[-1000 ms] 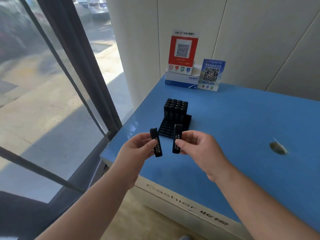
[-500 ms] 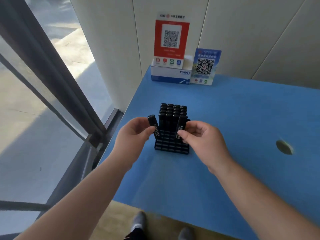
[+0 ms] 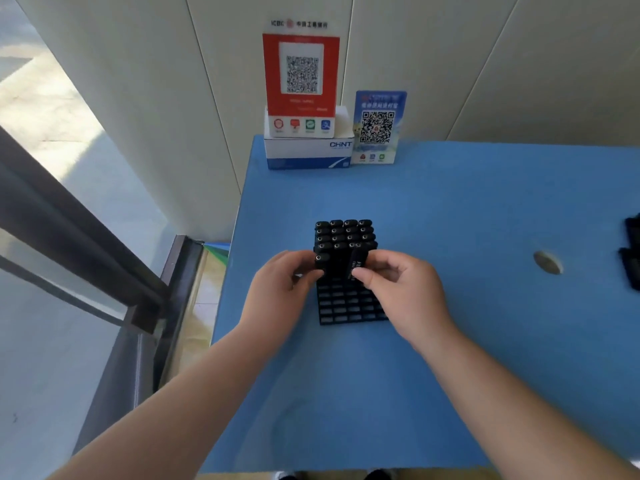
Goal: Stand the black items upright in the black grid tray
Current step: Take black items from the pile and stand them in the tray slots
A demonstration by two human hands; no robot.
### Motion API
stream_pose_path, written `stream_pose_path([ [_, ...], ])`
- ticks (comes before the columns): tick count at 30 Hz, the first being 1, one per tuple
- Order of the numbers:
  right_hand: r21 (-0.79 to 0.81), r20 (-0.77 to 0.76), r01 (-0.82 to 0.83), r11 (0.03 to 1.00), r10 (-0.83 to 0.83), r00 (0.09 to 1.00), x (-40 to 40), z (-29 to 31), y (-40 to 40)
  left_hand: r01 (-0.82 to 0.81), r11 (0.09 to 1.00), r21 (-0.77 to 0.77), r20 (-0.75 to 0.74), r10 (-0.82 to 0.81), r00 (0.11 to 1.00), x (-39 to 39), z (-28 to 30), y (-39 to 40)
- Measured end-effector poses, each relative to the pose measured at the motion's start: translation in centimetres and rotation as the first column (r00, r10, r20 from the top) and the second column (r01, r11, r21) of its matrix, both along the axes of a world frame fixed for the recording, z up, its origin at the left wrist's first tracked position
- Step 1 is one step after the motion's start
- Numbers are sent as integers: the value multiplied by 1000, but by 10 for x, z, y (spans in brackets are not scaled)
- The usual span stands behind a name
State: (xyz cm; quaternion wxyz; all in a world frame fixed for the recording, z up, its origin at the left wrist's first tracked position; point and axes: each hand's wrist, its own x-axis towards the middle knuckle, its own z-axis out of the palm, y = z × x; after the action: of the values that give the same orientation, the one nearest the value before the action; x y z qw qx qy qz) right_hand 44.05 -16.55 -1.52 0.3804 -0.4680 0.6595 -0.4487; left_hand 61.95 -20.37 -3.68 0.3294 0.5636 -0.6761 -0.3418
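Blue tabletop (image 3: 450, 202) with a round hole (image 3: 548, 262) at 3 o'clock. At 12 o'clock, against the wall: white box (image 3: 308, 152) marked CHNT, red QR sign (image 3: 300, 74) standing on it, blue QR card (image 3: 378, 128) just beside, right. Window frame (image 3: 79, 237) at 9 o'clock.

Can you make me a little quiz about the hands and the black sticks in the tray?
1. True or false: the near rows of the black grid tray are already full.
2. Which hand holds the black item with white print on its side?
3. What colour is the table: A green, B blue, C red?

Key: 1 false, those slots are empty. 2 the right hand; the left hand holds another item. 3 B.
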Motion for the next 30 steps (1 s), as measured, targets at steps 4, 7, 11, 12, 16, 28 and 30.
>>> stream_pose_path([
  [4,0,-11,33,999,-33,999,2,-5,-4,44,999,-16,37,-43,998,0,-3,-4],
  [7,-9,-24,48,999,-48,999,4,-12,-7,35,999,-29,39,-34,999,0,-3,-5],
  [11,-16,-72,35,999,-36,997,13,-22,-12,29,999,-37,52,-27,998,0,-4,-5],
  [12,-25,-89,35,999,-37,995,15,-24,-12,31,999,-35,55,-29,998,0,-5,-5],
  [16,-88,-159,22,996,-36,987,19,-31,-12,39,999,-28,43,-38,998,1,-3,-6],
  [28,-143,-417,-34,989,-29,909,22,-35,-12,55,998,-11,45,-55,997,3,-1,-6],
  [30,-119,-419,-17,993,-34,908,23,-35,-13,42,999,0,40,-42,998,2,-1,-7],
])
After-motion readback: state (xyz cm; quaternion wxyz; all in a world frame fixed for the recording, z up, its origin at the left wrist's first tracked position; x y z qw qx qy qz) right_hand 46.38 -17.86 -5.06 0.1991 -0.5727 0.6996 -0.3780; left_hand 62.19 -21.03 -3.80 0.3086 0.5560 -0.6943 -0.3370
